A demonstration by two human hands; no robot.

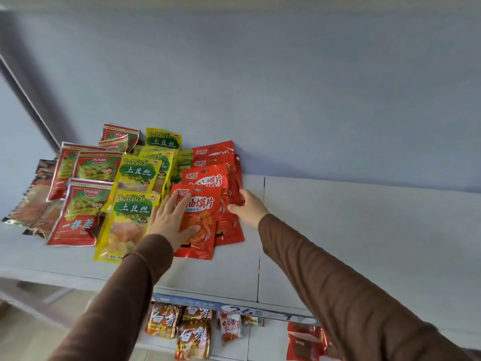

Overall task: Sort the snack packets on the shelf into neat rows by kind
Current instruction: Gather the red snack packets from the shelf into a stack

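Snack packets lie in rows on a white shelf (338,230). From left: dark clear packets (33,204), red-and-green packets (80,212), yellow TuDouSi packets (130,217), and orange-red packets (205,222) overlapping front to back. My left hand (171,217) lies flat, fingers spread, on the left side of the front orange-red packet. My right hand (247,207) presses against the right edge of the orange-red row, fingers curled at the packets' side. Neither hand lifts a packet.
The shelf's right half is bare white board, with a seam (261,238) running front to back. A grey back wall rises behind. Below the shelf's price strip (247,310), a lower shelf holds more orange and red snack packets (192,334).
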